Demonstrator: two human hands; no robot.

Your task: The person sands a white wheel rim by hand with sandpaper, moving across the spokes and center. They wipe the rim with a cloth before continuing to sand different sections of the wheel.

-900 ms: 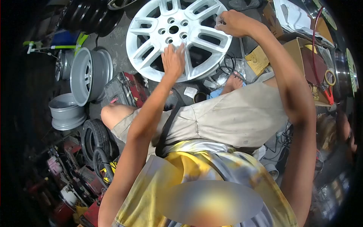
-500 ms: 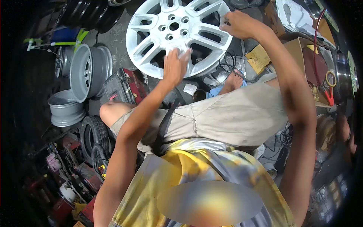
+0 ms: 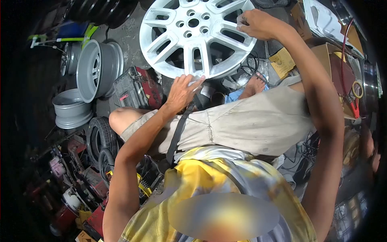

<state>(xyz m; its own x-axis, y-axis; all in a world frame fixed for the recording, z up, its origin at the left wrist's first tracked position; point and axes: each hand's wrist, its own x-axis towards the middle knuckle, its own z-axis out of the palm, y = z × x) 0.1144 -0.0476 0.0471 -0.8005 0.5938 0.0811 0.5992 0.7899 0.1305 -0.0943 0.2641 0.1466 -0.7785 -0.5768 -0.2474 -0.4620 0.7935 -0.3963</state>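
Observation:
A white multi-spoke wheel (image 3: 188, 52) lies face up in front of me at the top of the view. My left hand (image 3: 182, 93) is at its near edge, fingers bent over a thin whitish piece (image 3: 196, 79) pressed against the rim; whether it is cloth or paper I cannot tell. Curled around the wheel's right edge is my right hand (image 3: 260, 25), thumb and fingers at the lip. Part of its grip is hidden behind the edge.
Grey wheels (image 3: 86, 72) and a dark tire (image 3: 98, 139) stand at the left. Near them is a dark and red toolbox (image 3: 137, 88). At the right are a cardboard box (image 3: 320, 60), a yellow envelope (image 3: 283, 63), and red-handled scissors (image 3: 355, 108). A bare foot (image 3: 254, 85) rests below the wheel.
My left hand has moved from the spokes toward me, to the near rim, with the whitish piece. My right hand keeps its place on the edge; the wheel appears slightly turned.

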